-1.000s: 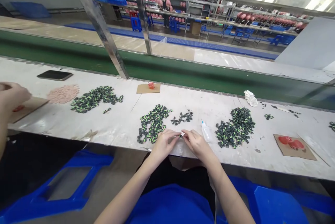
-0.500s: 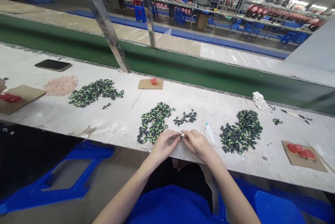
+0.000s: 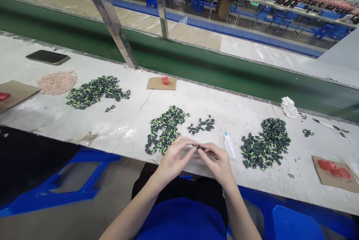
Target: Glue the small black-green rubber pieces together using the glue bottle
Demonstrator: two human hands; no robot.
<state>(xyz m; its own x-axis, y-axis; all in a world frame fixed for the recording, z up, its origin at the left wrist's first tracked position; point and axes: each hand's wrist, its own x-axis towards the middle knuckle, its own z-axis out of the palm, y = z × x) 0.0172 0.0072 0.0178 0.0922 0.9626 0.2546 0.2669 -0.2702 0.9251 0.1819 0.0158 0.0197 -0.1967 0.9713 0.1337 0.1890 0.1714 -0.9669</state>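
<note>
Between my two hands, just above the table's front edge, is a small black-and-green piece [image 3: 198, 147]. My left hand [image 3: 176, 156] pinches it between thumb and fingertips from one side. From the other side the fingertips of my right hand [image 3: 218, 160] close on it too, so much of it is hidden. A pile of black-and-green pieces [image 3: 165, 128] lies beyond my left hand. Loose small dark pieces [image 3: 201, 125] lie ahead of my fingers. To the right of my right hand lies a clear squeeze bottle [image 3: 229, 145] with a blue tip.
Another black-and-green pile [image 3: 265, 142] lies right, near cardboard with red lids [image 3: 335, 172]. A knife [image 3: 322, 122] and crumpled tissue [image 3: 288, 107] lie behind. A red cup [image 3: 165, 80] sits on cardboard. Leftward are pink pieces [image 3: 57, 83] and a phone [image 3: 47, 57]. A metal post [image 3: 112, 23] rises behind.
The camera view has tilted down slightly. My hands stay together around the small piece; my right hand's fingers have shifted and bent differently around it.
</note>
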